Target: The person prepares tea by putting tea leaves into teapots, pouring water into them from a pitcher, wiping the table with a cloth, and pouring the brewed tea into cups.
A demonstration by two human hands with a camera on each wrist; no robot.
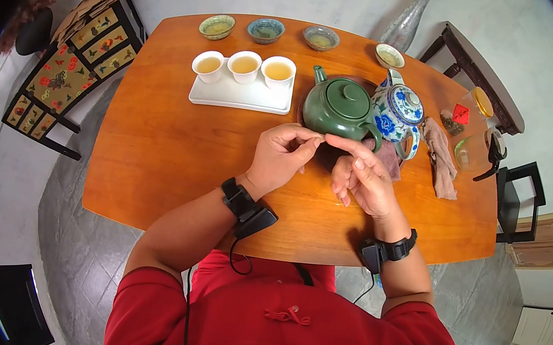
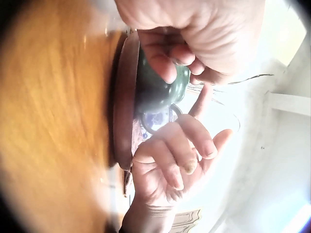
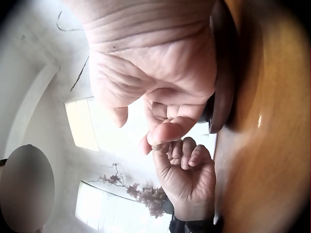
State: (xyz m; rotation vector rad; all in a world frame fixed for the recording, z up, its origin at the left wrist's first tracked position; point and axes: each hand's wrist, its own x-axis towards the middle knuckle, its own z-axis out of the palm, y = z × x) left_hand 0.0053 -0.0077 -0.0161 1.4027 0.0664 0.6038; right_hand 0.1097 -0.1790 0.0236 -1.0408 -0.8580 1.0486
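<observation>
My left hand [image 1: 277, 155] is raised over the table with thumb and index fingertips brought together and the other fingers curled. Those tips meet the tip of the right index finger. The right hand [image 1: 372, 187] points its index finger leftward, its other fingers loosely bent, palm partly up. In the left wrist view the right hand [image 2: 167, 155] reaches up to the left one; in the right wrist view the left hand [image 3: 187, 174] is below. Just beyond the hands stands a green teapot [image 1: 339, 105], its handle toward me, beside a blue-and-white floral teapot [image 1: 385, 125].
A white tray [image 1: 237, 102] holds three white cups [image 1: 208, 67] of pale tea. Several small bowls [image 1: 265, 31] line the far edge. Right of the teapots are a crumpled brown cloth [image 1: 438, 157], a yellow-lidded jar [image 1: 467, 112] and a glass pitcher [image 1: 476, 154].
</observation>
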